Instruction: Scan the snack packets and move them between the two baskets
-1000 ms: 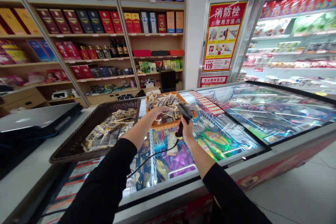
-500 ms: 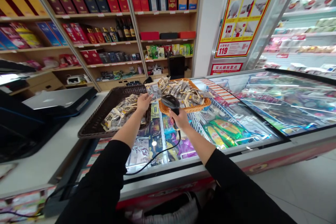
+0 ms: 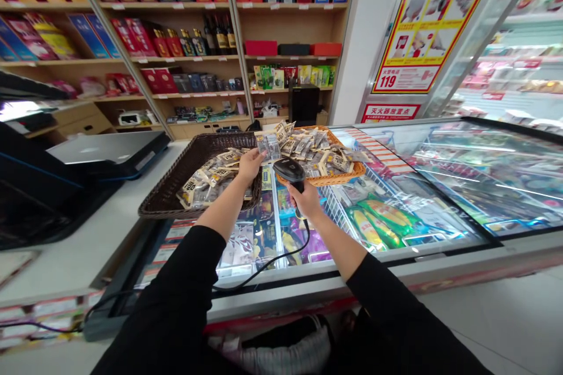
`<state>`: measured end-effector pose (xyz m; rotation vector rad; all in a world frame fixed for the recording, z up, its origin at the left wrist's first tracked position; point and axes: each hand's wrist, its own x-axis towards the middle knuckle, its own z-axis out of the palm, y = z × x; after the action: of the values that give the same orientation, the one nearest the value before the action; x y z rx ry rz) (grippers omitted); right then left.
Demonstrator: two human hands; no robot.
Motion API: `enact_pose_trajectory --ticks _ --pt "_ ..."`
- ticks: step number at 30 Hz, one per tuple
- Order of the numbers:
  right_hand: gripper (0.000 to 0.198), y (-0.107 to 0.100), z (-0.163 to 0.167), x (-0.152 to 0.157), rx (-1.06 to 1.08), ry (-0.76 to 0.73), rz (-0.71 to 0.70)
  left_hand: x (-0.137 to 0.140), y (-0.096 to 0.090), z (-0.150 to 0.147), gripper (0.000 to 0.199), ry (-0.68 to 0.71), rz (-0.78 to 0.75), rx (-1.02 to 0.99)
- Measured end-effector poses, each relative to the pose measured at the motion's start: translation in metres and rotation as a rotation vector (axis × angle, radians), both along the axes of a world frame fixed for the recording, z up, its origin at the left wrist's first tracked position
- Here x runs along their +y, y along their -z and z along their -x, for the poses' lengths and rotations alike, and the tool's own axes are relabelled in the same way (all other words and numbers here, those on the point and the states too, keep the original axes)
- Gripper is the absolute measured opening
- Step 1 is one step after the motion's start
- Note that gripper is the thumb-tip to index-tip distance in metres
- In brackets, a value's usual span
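My left hand [image 3: 250, 165] is closed on the edge of a small clear snack packet [image 3: 269, 145], held up between the two baskets. In my right hand [image 3: 307, 199] is a black barcode scanner [image 3: 290, 171], its head pointing toward the packet and its cable hanging down in a loop. To the left sits a dark brown wicker basket [image 3: 160, 190] with many snack packets [image 3: 211, 179] in it. Behind the scanner, an orange wicker basket [image 3: 352, 174] is heaped with similar packets [image 3: 314, 149].
Both baskets rest on a glass-topped chest freezer [image 3: 433, 240] with packaged goods inside. A counter at left carries a flat scale-like device [image 3: 118, 149]. Behind stand shelves [image 3: 185, 61] of boxes and bottles, and a red fire poster [image 3: 433, 23] hangs at right.
The view has tilted down and shifted a little, so everything sits slightly further right. Both hands keep their hold on the packet and the scanner, with little movement between them.
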<state>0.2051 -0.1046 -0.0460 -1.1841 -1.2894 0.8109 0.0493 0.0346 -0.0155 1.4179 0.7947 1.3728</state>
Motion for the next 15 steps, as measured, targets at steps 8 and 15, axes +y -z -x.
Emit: enact_pose_trajectory --ticks 8,15 --pt "0.028 -0.0005 -0.0007 -0.0011 -0.038 0.003 -0.025 0.0000 0.0008 0.0006 0.058 -0.001 0.010 0.005" --pt "0.029 -0.0037 -0.0003 -0.0027 0.037 -0.009 0.009 -0.0034 -0.0019 -0.0001 0.050 -0.029 -0.031 0.078"
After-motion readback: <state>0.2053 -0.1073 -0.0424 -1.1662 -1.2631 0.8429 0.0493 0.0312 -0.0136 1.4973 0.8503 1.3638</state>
